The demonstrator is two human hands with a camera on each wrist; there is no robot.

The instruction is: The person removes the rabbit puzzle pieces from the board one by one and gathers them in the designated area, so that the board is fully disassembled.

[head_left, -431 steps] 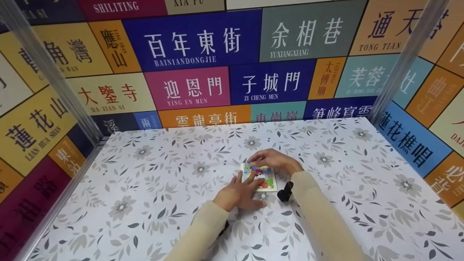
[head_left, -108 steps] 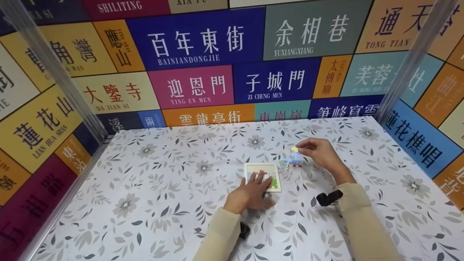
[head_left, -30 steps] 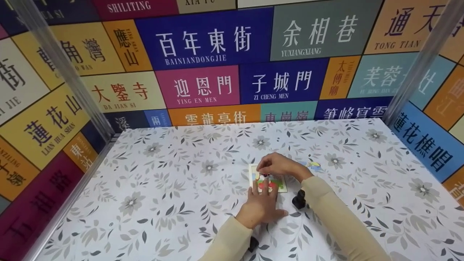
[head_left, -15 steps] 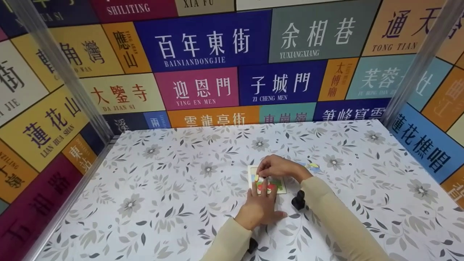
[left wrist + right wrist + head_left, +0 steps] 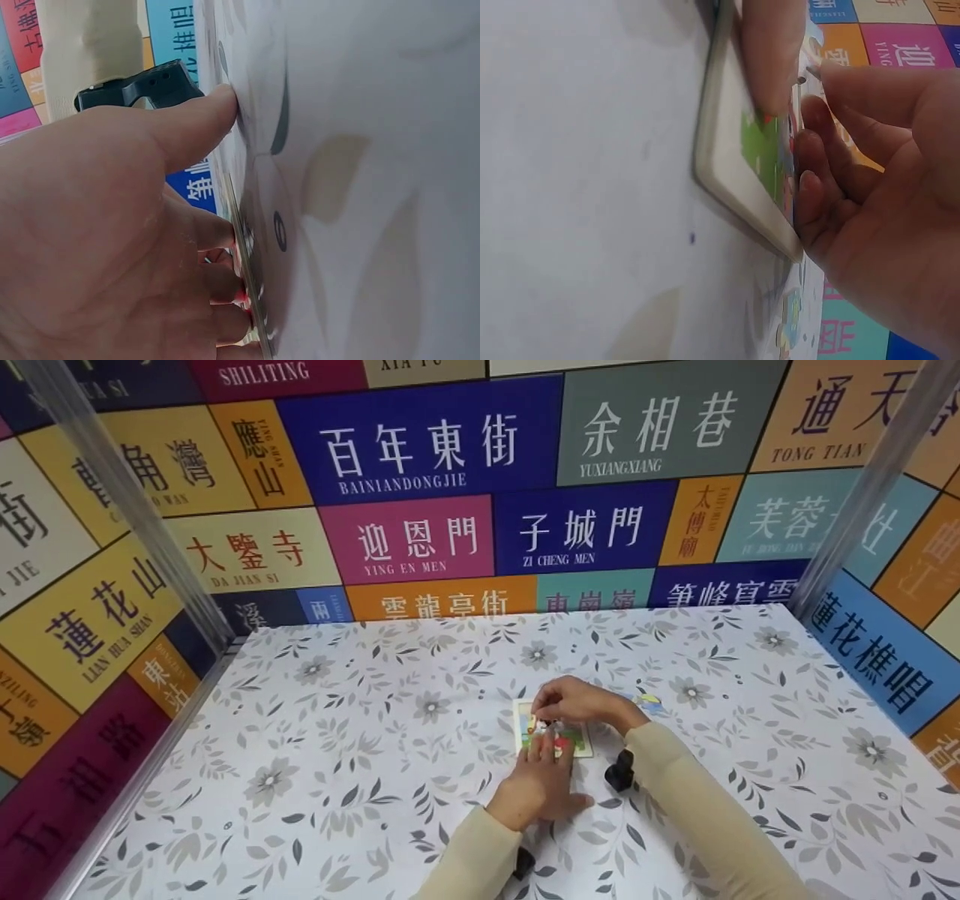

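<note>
Pressing puzzle tray (image 5: 518, 729), lower centre of head view, with straight-fingered left hand (image 5: 541, 787); pinching a piece (image 5: 811, 49) over it with right hand (image 5: 579, 702). Might jam or dislodge seated neighbours (image 5: 762, 154) by pushing in tilted.

- Left sleeve (image 5: 469, 855): long, plain pale cream, ending at the wrist.
- Right sleeve (image 5: 705, 802): the same cream cloth.
- Left hand (image 5: 546, 784) and right hand (image 5: 576, 701): bare.
- Right wrist device (image 5: 150, 86): black, angular.
- Left wrist device (image 5: 523, 864): black, partly hidden.

a white, leaf-and-flower-patterned table (image 5: 360, 795) carries a framed puzzle (image 5: 724, 166) and, near it, loose puzzle pieces (image 5: 651, 704).
</note>
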